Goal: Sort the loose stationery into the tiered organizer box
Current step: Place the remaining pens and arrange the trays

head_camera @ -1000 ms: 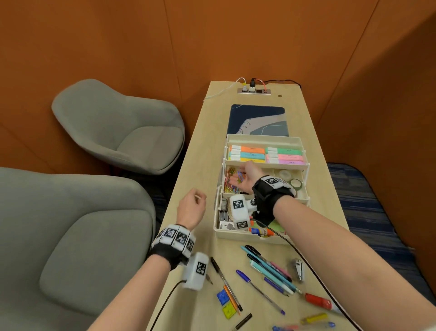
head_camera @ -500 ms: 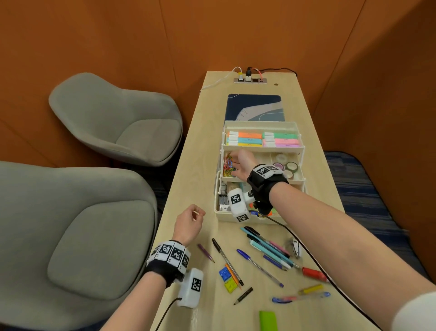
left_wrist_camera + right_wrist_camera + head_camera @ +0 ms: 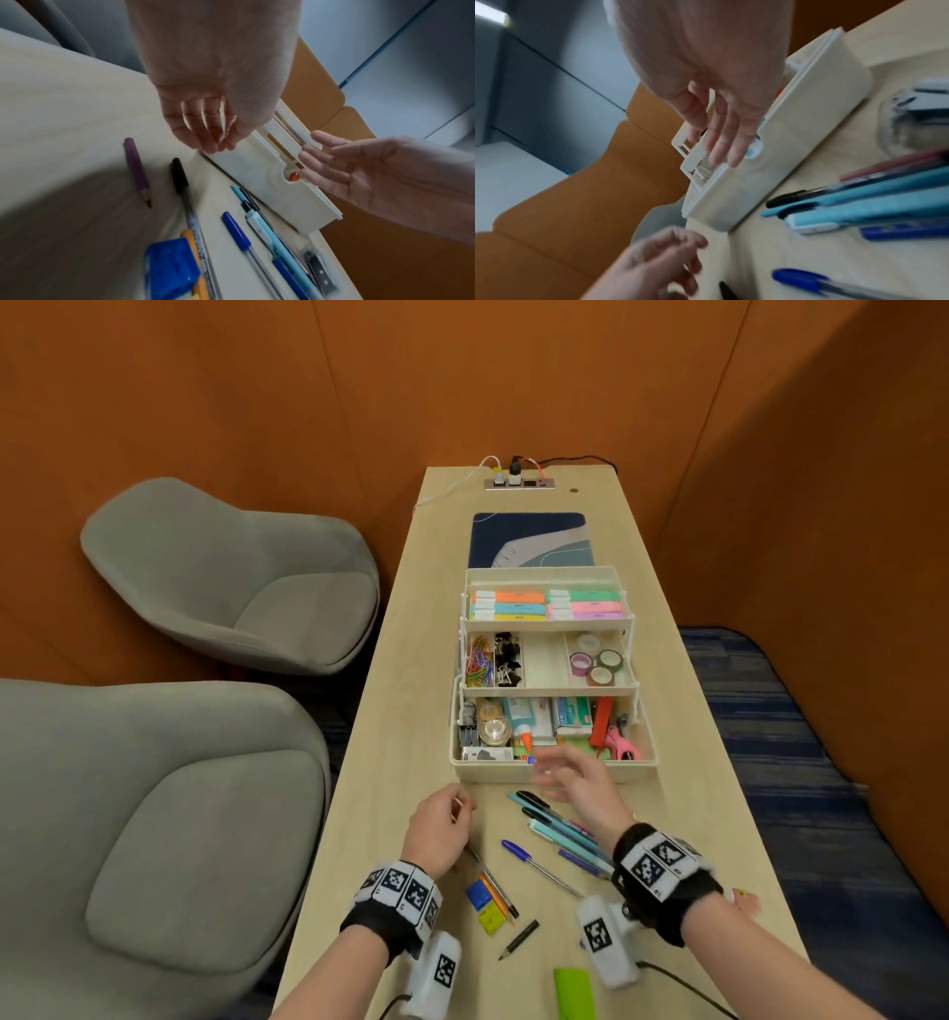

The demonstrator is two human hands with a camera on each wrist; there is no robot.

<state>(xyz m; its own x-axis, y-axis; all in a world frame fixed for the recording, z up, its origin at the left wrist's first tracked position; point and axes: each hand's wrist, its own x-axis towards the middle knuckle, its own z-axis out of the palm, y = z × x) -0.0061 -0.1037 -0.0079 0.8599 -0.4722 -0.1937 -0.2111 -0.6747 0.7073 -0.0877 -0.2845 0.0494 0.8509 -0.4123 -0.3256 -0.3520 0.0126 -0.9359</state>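
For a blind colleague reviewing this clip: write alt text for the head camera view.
Two bare hands hover over a long pale table in front of an open three-tier organizer box: the right hand open near its front wall, the left hand loosely curled. Loose pens lie between the wrists; highlighters fill the top tier.

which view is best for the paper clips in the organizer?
Head view: the coloured paper clips lie in plain sight in the far-left compartment of the organizer box's middle tier. Both wrist views catch only the box's outer wall; no clips visible.
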